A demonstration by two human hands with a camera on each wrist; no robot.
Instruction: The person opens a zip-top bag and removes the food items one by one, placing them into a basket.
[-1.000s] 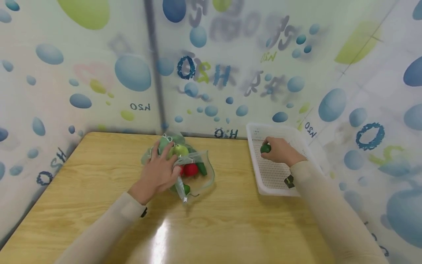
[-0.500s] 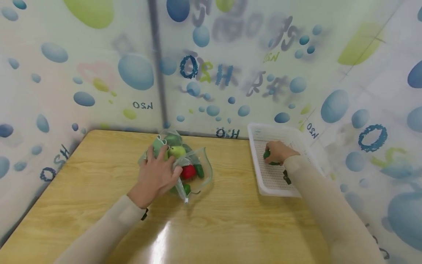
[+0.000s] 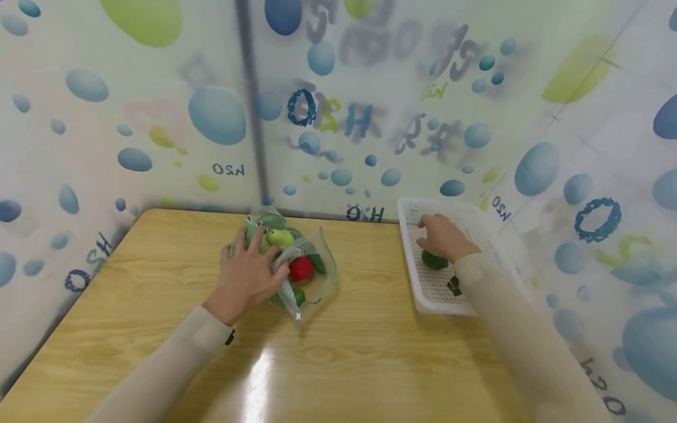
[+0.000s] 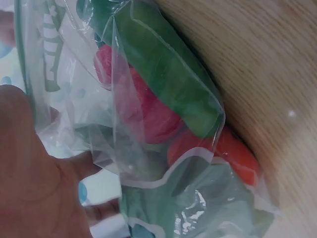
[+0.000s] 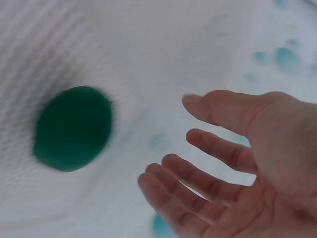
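Mirrored "H2O" lettering (image 3: 358, 121) stands on the wall (image 3: 370, 88) behind the far edge of the table (image 3: 381, 352), and again beside its left edge.

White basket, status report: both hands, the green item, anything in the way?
Right hand open, empty, over white basket. Green item inside, untouched, nothing seen blocking it. Left hand spread on clear plastic bag.
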